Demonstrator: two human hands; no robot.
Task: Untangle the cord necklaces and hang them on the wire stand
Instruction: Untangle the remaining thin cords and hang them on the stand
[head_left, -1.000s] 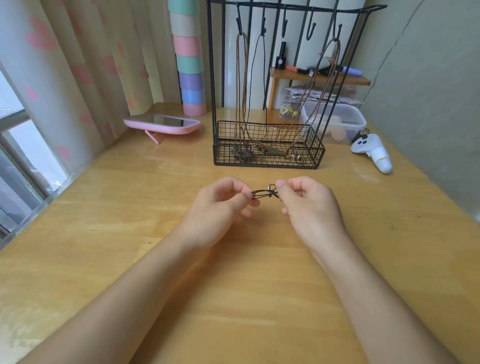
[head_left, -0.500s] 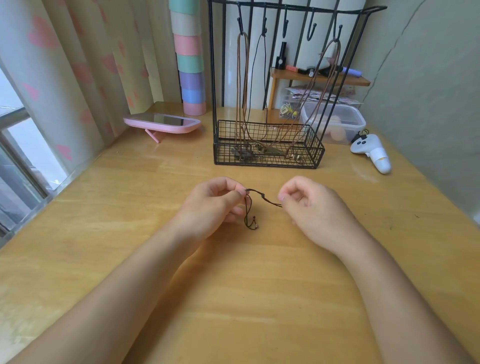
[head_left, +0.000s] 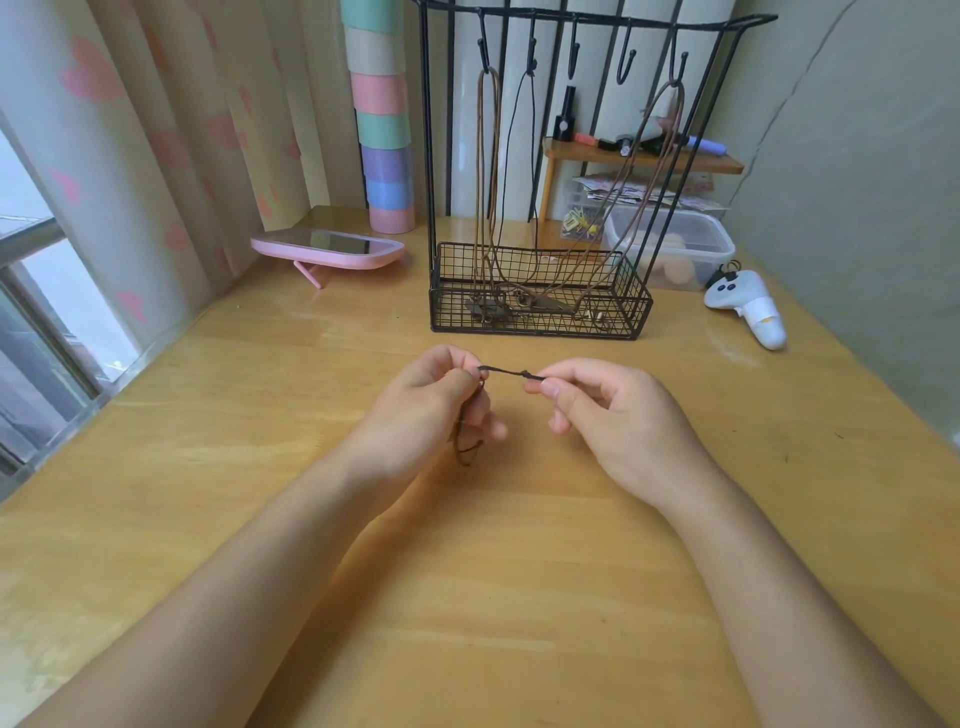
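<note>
Head view: pendants (head_left: 540, 305) in wire stand's basket (head_left: 448, 313)

Wooden table (head_left: 493, 582): pink mirror (head_left: 327, 249) far left, near-flat on its stand; pastel cup stack (head_left: 384, 119) at far edge; clear lidded container (head_left: 670, 244) far right; white controller (head_left: 748, 306) near right edge.

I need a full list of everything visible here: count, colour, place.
wire stand: one, black, table's far centre.
brown necklaces: two, brown, first and fifth hooks.
black necklace: one, black, second hook.
held necklace: one, dark, stretched between both hands.
mirror: one, pink, left of stand.
pastel stack: one, multicoloured, behind mirror.
box: one, clear, behind stand's right.
controller: one, white, right of stand.
table: one, light wood, below everything.
left hand: one, pinches held necklace.
right hand: one, pinches held necklace.
</note>
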